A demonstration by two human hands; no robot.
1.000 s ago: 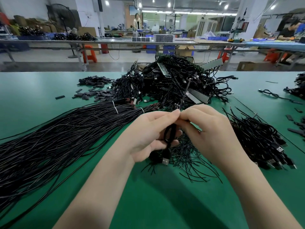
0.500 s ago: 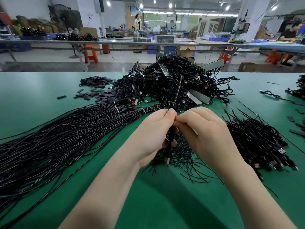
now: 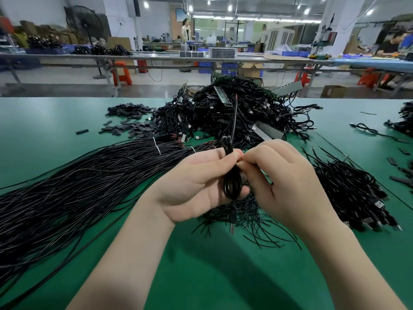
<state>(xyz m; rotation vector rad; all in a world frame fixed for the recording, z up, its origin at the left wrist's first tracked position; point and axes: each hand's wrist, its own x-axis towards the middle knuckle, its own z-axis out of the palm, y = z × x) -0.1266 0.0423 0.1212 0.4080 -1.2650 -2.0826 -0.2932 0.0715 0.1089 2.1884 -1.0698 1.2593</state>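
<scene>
Head view: both hands clamped on one folded black cable (image 3: 232,182) above the green table (image 3: 201,276).
The left hand (image 3: 196,186) grips the cable's folded loops. The right hand (image 3: 283,182) pinches them near the top. The USB plug (image 3: 231,228) hangs below the hands and the free end (image 3: 234,117) stands upright. A long cable bundle (image 3: 78,186) lies to the left, with a tangled heap (image 3: 223,115) behind.

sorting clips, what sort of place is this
Likely a cable assembly workshop: wire bundles cover the green bench, the left hand and right hand hold a coiled USB cable, long worktables stand behind.
</scene>
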